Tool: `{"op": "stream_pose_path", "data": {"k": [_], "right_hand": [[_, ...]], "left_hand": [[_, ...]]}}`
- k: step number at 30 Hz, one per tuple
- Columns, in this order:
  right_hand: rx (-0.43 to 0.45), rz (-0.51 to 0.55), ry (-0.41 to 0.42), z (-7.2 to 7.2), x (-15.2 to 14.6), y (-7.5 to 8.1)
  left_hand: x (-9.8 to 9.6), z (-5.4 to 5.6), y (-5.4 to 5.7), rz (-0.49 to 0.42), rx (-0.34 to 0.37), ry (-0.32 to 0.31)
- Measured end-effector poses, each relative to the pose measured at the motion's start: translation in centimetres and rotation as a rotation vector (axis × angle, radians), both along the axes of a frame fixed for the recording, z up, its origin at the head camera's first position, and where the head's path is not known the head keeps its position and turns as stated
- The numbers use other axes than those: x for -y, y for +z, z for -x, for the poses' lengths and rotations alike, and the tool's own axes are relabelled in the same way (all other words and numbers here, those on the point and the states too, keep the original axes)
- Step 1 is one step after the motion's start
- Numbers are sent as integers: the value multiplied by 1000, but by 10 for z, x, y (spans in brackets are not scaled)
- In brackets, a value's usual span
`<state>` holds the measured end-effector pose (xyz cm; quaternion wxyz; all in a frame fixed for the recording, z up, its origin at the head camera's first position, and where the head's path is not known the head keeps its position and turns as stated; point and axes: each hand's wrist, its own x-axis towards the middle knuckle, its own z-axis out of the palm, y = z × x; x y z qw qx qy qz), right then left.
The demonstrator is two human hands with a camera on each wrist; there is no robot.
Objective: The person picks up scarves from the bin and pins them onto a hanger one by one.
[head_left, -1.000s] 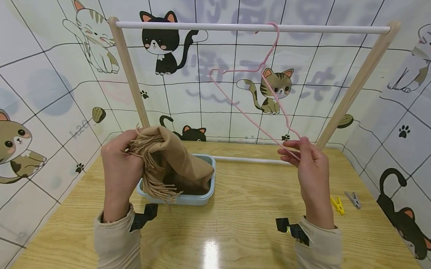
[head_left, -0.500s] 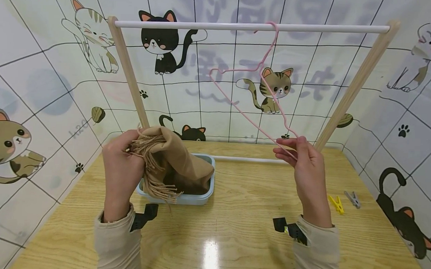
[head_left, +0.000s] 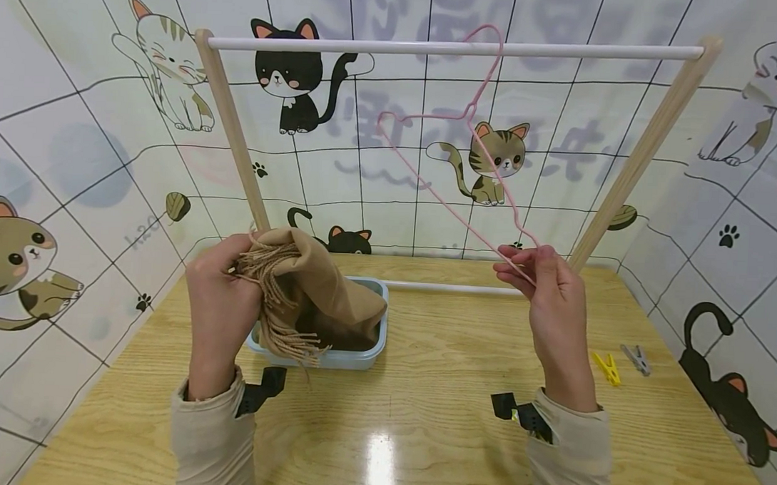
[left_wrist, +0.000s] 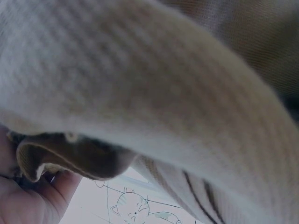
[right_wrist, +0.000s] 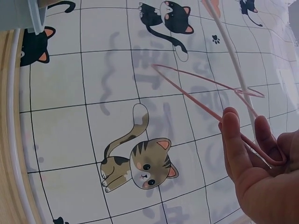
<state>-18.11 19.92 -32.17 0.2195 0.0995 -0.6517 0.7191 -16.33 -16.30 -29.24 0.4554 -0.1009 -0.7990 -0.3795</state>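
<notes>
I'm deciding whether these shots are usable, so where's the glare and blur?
Head view: bright glare on the table at bottom centre; left wrist view: the scarf fills most of the frame, blurred, with the cat-print backdrop washed out behind it; right wrist view: the hanger looks fairly crisp.

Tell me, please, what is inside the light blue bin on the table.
Part of the tan scarf is inside the light blue bin, while the left hand grips the scarf's fringed end. Anything underneath the scarf is covered and cannot be seen.
</notes>
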Motion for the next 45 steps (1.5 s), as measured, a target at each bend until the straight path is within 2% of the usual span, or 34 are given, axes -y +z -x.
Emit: {"op": "stream_pose_path", "data": {"k": [14, 26, 37, 45], "right_hand": [[-25, 4, -29, -5, -1, 4], [-30, 39, 8, -4, 0, 3], [-58, 46, -50, -1, -2, -2], [-18, -20, -100, 1, -3, -3]], "left_hand": [[0, -1, 0, 4, 2, 1], [-1, 0, 1, -20, 1, -22], [0, 1, 0, -20, 18, -25], [-1, 1, 0, -27, 15, -33]]}}
